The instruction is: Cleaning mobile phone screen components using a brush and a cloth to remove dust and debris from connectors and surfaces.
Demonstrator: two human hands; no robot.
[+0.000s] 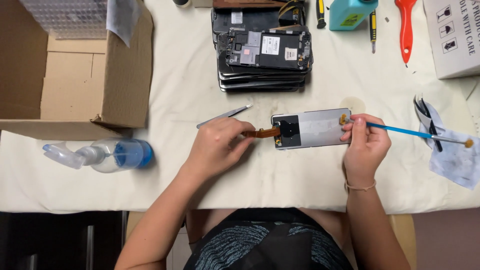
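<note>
A phone display panel lies back-up on the white cloth, silver with a black patch and an orange flex cable at its left end. My left hand holds metal tweezers and rests its fingers on the flex cable. My right hand grips a thin blue-handled brush. The brush's bristle tip touches the panel's right edge.
A stack of stripped phone frames sits behind the panel. An open cardboard box stands at the left, a clear spray bottle lying in front of it. Screwdrivers, a teal bottle, an orange tool and a white carton line the back right.
</note>
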